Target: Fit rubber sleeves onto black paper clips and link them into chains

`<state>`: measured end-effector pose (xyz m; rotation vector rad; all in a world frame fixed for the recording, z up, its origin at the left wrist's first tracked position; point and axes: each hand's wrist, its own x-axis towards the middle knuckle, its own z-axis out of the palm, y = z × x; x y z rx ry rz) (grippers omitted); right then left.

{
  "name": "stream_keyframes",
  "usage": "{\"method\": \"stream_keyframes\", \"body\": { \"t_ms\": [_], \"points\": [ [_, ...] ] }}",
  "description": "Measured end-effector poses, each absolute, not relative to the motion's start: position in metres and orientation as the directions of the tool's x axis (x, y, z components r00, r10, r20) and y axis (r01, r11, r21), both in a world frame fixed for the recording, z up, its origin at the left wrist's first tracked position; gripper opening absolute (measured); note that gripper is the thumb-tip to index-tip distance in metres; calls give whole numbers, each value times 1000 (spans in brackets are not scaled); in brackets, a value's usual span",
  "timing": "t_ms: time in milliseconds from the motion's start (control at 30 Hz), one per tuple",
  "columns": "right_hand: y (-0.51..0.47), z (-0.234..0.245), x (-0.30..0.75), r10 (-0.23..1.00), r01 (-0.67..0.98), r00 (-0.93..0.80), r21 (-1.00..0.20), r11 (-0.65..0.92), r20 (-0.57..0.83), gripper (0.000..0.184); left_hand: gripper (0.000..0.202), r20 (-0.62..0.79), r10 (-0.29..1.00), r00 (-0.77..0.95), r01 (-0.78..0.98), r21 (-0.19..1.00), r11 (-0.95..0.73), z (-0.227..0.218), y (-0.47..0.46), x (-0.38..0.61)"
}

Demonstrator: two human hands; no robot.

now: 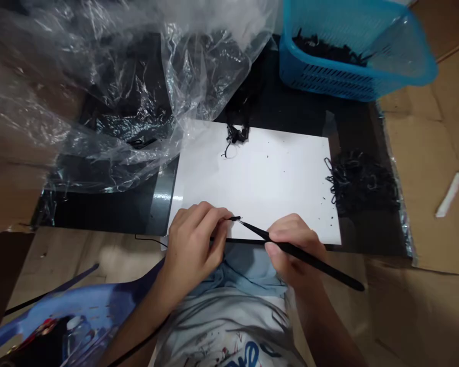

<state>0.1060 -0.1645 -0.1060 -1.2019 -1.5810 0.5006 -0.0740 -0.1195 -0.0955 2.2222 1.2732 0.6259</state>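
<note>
The right hand [294, 250] had a slender black pointed tool [340, 275] firmly in its grip, the tip over the near edge of a white rectangular sheet [260, 178]. The left hand's grip, nearly closed, pinched a small black piece [234, 218] at that tip. Open sheet surface extended beyond both hands; tangled black strands [361, 183] lay beside the sheet's right edge.
</note>
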Motion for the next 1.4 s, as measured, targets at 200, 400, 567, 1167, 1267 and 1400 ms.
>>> {"method": "stream_keyframes", "body": {
  "t_ms": [200, 400, 567, 1167, 1267, 1400],
  "points": [
    [-164, -105, 107, 889, 459, -9, -788, 410, 457, 28, 9, 135, 880, 455, 647, 629, -431, -96, -120, -74],
    [-165, -106, 108, 901, 449, -9, -804, 391, 433, 27, 10, 141, 882, 450, 654, 620, -433, -95, -120, -73],
    [-164, -106, 108, 910, 411, -7, -828, 381, 415, 29, 10, 134, 881, 455, 655, 620, -432, -96, -120, -74],
    [-149, -98, 103, 954, 199, 294, -980, 0, 60, 14, 10, 94, 884, 458, 657, 633, -409, -93, -119, -74],
    [-145, -99, 104, 960, 50, 279, -998, -41, -26, 10, 11, 83, 881, 466, 660, 630, -409, -94, -119, -74],
    [-143, -100, 105, 967, -60, 234, -994, -93, -105, 10, 11, 83, 880, 467, 665, 623, -412, -94, -118, -73]
  ]
}}
